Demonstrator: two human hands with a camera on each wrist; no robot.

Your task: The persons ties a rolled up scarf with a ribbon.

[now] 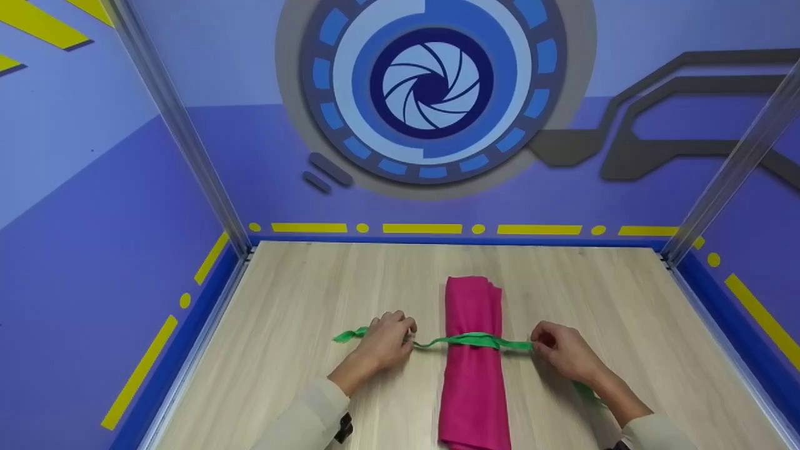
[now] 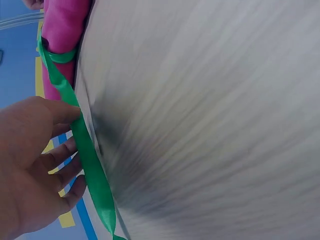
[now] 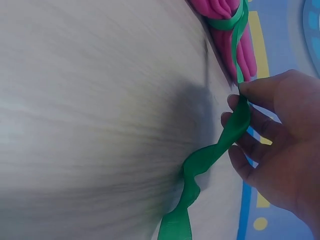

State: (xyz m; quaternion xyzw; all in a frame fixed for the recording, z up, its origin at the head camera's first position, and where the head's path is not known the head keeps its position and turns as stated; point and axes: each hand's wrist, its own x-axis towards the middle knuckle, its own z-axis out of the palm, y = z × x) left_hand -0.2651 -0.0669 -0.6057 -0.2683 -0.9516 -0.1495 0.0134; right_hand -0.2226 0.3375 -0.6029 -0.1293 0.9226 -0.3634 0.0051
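A rolled magenta cloth (image 1: 475, 394) lies lengthwise on the wooden table, with a green ribbon (image 1: 478, 339) wrapped around its middle. The ribbon's strands cross on top of the roll and run out to both sides. To the left of the roll, my left hand (image 1: 386, 340) pinches one strand between thumb and fingers; its loose tail (image 2: 102, 200) hangs past the hand. On the other side my right hand (image 1: 569, 351) pinches the opposite strand, whose longer twisted tail (image 3: 200, 160) trails down toward the table. Whether a knot sits at the crossing cannot be made out.
The light wooden table (image 1: 300, 287) is bounded by a blue back wall (image 1: 237, 162) and side walls. Metal posts (image 1: 187, 125) rise at the table's back corners.
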